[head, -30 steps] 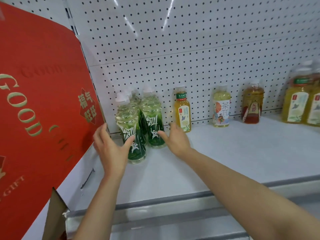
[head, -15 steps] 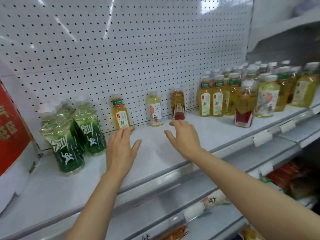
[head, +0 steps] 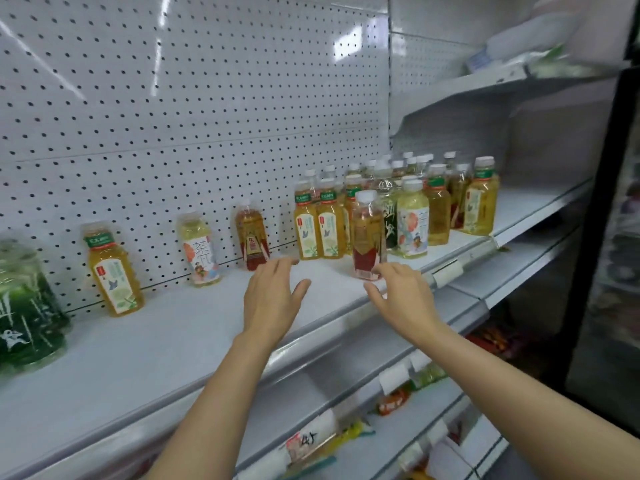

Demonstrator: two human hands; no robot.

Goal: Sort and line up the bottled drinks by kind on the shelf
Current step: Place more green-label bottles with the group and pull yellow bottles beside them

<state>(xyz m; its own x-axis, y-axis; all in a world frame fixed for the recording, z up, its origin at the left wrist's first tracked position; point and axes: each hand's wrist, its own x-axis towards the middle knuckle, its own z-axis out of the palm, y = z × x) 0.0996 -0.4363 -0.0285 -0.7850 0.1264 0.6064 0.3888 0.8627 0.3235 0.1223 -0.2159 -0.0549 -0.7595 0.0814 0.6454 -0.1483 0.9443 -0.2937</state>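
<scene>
A white shelf (head: 173,341) carries bottled drinks. At the far left stand green-labelled bottles (head: 24,306). Along the pegboard stand a yellow tea bottle (head: 112,268), a pale bottle with a white flowered label (head: 200,249) and a red-brown bottle (head: 251,236). Further right is a mixed crowd of several bottles (head: 415,202), with another red-brown bottle (head: 367,237) at its front. My left hand (head: 272,299) hovers open over the shelf, holding nothing. My right hand (head: 401,296) is open too, its fingertips just short of the front red-brown bottle's base.
A perforated white back panel (head: 173,116) closes the shelf behind. An upper shelf (head: 502,84) juts out at the right, above the crowded bottles. Price tag holders (head: 448,273) line the front edge. Lower shelves (head: 381,410) hold packaged goods. A dark cabinet frame (head: 599,202) stands far right.
The view has swung right, away from the red box and the green bottles. Both hands left the green bottles and moved right along the shelf, the right one nearing the front red-brown bottle.
</scene>
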